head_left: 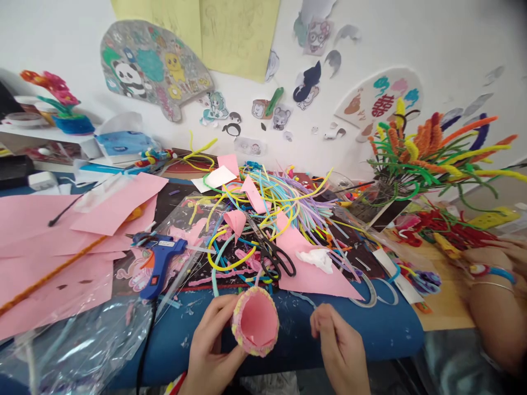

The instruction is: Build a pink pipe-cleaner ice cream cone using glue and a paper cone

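Observation:
My left hand (216, 343) grips a pink paper cup (259, 315) by its side. The cup is hollow, its mouth turned up toward me, with a fuzzy yellow-and-pink pipe-cleaner rim. To its right, my right hand (340, 345) is apart from the cup, its fingers curled together; what they hold, if anything, is hidden. Beyond the cup lie black-handled scissors (274, 258), partly over a sheet of pink paper (308, 274) with a crumpled white tissue (315, 260) on it. A blue glue gun (158, 269) rests left of them on clear plastic.
Loose pastel pipe cleaners (288, 192) are heaped at the middle back. Pink sheets (45, 236) cover the left side. A bunch of pipe-cleaner stems (428, 148) stands at right. Another person's arm (494, 307) reaches in there. The glue gun's black cord (146, 345) hangs over the front edge.

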Available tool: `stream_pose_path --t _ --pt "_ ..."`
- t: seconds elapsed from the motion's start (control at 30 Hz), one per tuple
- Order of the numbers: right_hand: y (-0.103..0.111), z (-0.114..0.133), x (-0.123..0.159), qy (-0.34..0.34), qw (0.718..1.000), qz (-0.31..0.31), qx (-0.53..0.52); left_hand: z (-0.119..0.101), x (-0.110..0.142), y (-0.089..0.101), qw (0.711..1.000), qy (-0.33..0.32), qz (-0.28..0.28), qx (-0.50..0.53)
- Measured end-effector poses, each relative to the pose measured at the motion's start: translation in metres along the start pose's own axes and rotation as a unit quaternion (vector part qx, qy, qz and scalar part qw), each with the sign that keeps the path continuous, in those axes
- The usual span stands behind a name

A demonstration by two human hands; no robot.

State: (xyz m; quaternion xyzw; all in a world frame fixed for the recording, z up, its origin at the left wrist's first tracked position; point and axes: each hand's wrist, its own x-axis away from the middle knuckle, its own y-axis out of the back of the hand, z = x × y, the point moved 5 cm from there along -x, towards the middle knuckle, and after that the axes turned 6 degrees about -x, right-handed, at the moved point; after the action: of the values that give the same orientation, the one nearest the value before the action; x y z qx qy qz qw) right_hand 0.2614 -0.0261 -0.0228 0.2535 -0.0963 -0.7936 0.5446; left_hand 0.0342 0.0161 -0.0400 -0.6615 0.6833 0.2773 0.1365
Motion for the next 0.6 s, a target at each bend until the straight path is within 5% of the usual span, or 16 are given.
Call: stream_pose_path --t 0.13,0.23,0.33,0.47,0.6 --pt "-0.022 -0.007 0.014 -0.041 0.989 0.094 -0.105 0.001 0.005 -0.001 0.997 -0.021 -0.024 -0.068" --pt "-0.055 0.001 0.028 -0.113 0.933 0.134 -0.316 -0.002 0.008 -0.002 0.989 -0.053 -0.040 -0.135" --pt "-0.079 0.011 0.034 -0.159 0.890 0.108 -0.414 -0.012 0.009 -0.004 0.976 -0.113 -0.053 -0.176" --pt "-0.085 0.014 0.034 -0.172 0.881 0.049 -0.438 -0.021 0.009 -0.008 0.967 -0.156 -0.044 -0.194" --pt "-0.079 0.010 0.037 -0.180 0.880 0.006 -0.440 -0.020 0.013 -0.012 0.979 -0.133 -0.016 -0.154"
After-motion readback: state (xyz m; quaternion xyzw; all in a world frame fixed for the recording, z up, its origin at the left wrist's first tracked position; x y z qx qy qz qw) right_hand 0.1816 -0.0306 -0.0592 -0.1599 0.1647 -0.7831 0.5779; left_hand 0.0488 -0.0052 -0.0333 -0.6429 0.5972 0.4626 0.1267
